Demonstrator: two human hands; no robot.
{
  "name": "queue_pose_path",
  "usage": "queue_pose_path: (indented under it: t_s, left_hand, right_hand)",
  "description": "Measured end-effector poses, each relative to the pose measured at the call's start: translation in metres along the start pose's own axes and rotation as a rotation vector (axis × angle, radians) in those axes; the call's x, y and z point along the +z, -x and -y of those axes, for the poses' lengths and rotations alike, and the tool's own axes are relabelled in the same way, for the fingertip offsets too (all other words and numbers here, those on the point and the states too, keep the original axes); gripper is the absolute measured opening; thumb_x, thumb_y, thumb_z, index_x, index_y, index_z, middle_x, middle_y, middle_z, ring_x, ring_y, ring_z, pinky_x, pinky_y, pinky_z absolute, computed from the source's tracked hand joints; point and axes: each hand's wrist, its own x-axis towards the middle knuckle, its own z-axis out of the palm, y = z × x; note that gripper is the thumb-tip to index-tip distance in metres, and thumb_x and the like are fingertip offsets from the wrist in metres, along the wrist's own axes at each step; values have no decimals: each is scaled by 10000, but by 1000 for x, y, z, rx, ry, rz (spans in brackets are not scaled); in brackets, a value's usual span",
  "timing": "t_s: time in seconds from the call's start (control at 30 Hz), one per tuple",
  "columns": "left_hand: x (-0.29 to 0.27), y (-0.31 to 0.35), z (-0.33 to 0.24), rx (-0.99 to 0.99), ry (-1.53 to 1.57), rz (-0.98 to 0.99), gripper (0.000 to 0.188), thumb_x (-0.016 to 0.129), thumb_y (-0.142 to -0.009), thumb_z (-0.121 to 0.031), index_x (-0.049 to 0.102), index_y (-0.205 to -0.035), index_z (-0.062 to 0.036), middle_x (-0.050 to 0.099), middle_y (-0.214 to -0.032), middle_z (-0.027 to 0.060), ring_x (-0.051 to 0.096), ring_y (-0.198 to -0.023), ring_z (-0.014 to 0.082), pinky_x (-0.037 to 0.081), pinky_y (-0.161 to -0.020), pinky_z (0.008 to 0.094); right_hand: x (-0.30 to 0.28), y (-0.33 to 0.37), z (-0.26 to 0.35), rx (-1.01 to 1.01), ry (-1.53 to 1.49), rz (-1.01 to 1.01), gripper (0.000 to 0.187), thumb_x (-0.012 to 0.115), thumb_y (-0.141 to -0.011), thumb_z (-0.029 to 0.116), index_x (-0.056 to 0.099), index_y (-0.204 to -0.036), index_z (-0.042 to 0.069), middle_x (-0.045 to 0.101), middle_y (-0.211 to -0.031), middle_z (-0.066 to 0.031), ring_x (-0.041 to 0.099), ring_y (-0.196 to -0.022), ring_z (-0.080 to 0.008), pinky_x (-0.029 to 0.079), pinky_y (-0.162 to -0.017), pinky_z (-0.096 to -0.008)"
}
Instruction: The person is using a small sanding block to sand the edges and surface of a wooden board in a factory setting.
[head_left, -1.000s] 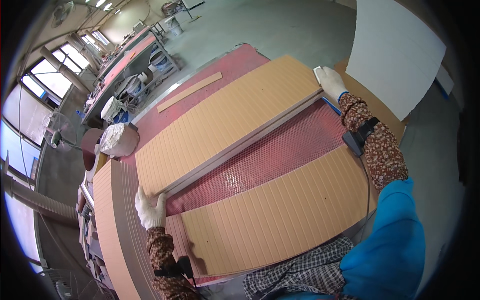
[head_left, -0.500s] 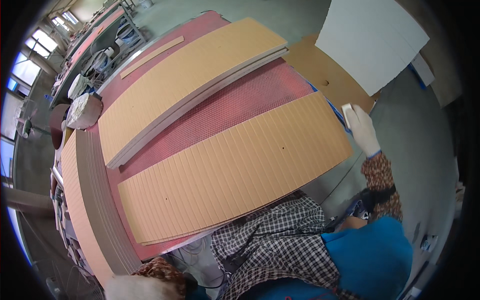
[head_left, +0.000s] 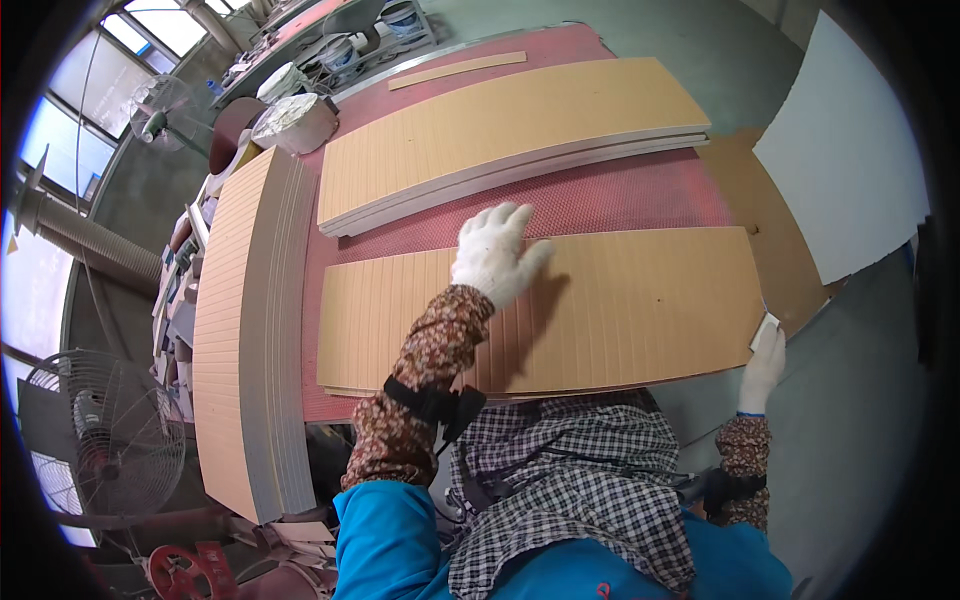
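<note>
A tan board with parallel grooves (head_left: 620, 300) lies along the near side of the table, on at least one more board. Over its middle, my left hand (head_left: 492, 255) in a white glove has its fingers spread and holds nothing; a shadow falls beside it, and whether it touches the board I cannot tell. At the board's right end, my right hand (head_left: 764, 365), also gloved, grips a small white block (head_left: 764, 328). The block is up against the board's end edge.
Behind lies a second stack of tan boards (head_left: 510, 120) on the red textured tabletop (head_left: 640, 190), with a thin strip (head_left: 458, 70) beyond. A tall stack of boards (head_left: 275, 340) stands left. White sheet (head_left: 845, 160) at right, fans (head_left: 105, 430) at far left.
My left hand has come up from the lower left to over the near board. My right hand, still with the block, is now at the board's right end. The view has turned.
</note>
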Motion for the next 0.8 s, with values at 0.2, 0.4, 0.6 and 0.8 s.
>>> queue_pose_path:
  t_s: [0.2, 0.4, 0.6, 0.8]
  left_hand:
    - [42, -4, 34, -66, -36, -85, 410, 674, -964, -461, 754, -939, -60, 706, -1040, 177, 619, -1036, 409, 499, -922, 520]
    - [49, 4, 37, -64, -78, -103, 404, 620, -994, -442, 747, -1015, -59, 716, -1054, 167, 623, -1053, 403, 483, -949, 514]
    - [47, 23, 54, -88, -53, -151, 396, 666, -979, -433, 723, -980, -41, 706, -984, 183, 631, -988, 408, 492, -905, 521]
    - [43, 26, 55, -133, -85, -124, 409, 651, -988, -427, 735, -1054, -33, 718, -1050, 189, 636, -1041, 408, 488, -951, 522]
  right_hand:
    - [13, 6, 12, -77, 125, -101, 532, 463, -1111, 425, 636, -1280, -49, 720, -1169, -225, 674, -1061, -346, 501, -935, -450]
    - [24, 12, 35, -97, 82, -188, 488, 476, -1101, 399, 665, -1234, -31, 723, -1122, -231, 682, -1038, -365, 509, -915, -455]
    - [37, 16, 31, -150, 205, -148, 426, 497, -1081, 365, 674, -1149, -16, 679, -1112, -236, 648, -1047, -403, 499, -921, -475]
    - [-4, 2, 54, -181, 231, 102, 390, 496, -1075, 347, 652, -1128, -7, 676, -1061, -248, 663, -982, -412, 507, -862, -481]
